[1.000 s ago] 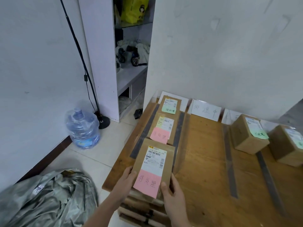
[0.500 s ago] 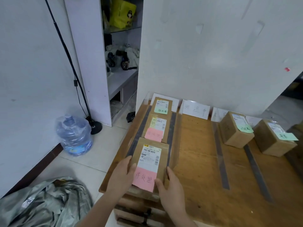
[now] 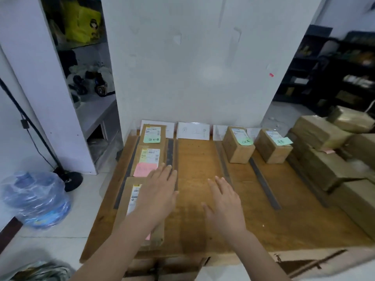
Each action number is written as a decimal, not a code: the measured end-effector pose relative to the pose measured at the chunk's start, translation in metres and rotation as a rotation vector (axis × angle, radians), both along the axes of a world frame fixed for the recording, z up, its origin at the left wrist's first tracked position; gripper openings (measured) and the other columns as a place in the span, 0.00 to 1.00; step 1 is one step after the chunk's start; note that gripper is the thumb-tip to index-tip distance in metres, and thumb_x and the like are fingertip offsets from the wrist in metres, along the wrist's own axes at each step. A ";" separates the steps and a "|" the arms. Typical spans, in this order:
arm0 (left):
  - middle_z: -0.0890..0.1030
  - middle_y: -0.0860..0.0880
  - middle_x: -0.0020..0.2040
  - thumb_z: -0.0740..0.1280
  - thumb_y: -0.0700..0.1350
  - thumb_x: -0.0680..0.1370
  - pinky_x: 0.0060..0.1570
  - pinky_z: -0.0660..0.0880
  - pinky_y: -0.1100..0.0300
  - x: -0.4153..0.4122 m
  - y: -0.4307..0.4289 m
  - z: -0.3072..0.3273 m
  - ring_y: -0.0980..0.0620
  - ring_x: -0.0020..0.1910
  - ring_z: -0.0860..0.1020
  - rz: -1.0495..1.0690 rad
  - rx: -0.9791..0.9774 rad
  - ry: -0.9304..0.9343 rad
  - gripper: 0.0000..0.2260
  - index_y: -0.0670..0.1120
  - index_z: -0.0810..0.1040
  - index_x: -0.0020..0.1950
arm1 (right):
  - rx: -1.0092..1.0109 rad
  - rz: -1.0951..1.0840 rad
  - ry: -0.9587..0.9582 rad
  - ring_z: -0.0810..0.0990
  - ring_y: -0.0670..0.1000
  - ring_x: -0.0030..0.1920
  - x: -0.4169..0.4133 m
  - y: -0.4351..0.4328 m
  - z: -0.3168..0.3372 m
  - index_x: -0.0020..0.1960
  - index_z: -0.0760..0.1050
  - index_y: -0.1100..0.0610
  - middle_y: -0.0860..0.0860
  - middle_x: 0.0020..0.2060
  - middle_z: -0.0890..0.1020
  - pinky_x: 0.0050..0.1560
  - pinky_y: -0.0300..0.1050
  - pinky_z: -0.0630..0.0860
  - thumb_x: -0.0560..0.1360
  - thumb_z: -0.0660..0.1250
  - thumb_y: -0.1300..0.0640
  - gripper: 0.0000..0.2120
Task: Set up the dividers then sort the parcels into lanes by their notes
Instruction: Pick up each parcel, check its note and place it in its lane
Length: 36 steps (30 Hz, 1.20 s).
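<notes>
Both hands have let go of the nearest parcel (image 3: 133, 191), now lying third in the leftmost lane, lower left. Left hand (image 3: 160, 191) and right hand (image 3: 225, 205) hover flat and empty, fingers straight, slightly spread. That parcel looks sorted; probably the stack (image 3: 316, 165) at right supplies the next.

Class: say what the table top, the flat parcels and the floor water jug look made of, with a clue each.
The table top looks like wood: matte brown with faint grain. The flat parcels look like cardboard: dull tan, bearing paper labels and sticky notes. The water jug seems clear bluish plastic: glossy and see-through.
</notes>
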State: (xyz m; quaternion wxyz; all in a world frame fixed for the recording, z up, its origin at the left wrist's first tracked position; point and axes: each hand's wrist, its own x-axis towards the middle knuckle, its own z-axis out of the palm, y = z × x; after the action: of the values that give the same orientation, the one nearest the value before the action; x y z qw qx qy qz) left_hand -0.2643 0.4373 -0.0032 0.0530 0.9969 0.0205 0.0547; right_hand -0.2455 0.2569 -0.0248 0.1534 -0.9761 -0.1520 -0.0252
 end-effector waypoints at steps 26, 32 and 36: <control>0.56 0.50 0.80 0.57 0.55 0.83 0.77 0.51 0.55 0.055 -0.401 0.017 0.51 0.79 0.50 -0.594 -0.114 -0.092 0.27 0.49 0.54 0.80 | -0.075 -0.493 -0.012 0.49 0.52 0.79 -0.024 -0.401 0.041 0.79 0.54 0.48 0.50 0.78 0.56 0.77 0.52 0.51 0.78 0.64 0.45 0.33; 0.57 0.50 0.80 0.57 0.54 0.83 0.77 0.53 0.55 0.067 -0.474 0.009 0.51 0.79 0.51 -0.663 -0.125 -0.032 0.27 0.50 0.54 0.80 | -0.054 -0.559 0.040 0.54 0.53 0.77 -0.022 -0.463 0.029 0.77 0.57 0.50 0.51 0.77 0.60 0.76 0.53 0.57 0.78 0.65 0.46 0.32; 0.58 0.50 0.79 0.58 0.54 0.83 0.76 0.53 0.54 0.084 -0.516 -0.002 0.50 0.79 0.52 -0.703 -0.098 -0.016 0.27 0.49 0.55 0.80 | -0.040 -0.598 0.064 0.56 0.54 0.77 -0.008 -0.501 0.016 0.77 0.57 0.50 0.51 0.76 0.60 0.76 0.53 0.58 0.78 0.65 0.46 0.32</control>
State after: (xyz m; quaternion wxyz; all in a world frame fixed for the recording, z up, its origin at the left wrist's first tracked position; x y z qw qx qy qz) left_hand -0.1798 -0.0791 -0.0057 0.1164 0.9388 -0.3218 0.0397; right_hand -0.2531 -0.2441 -0.0091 0.1246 -0.9807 0.1467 -0.0352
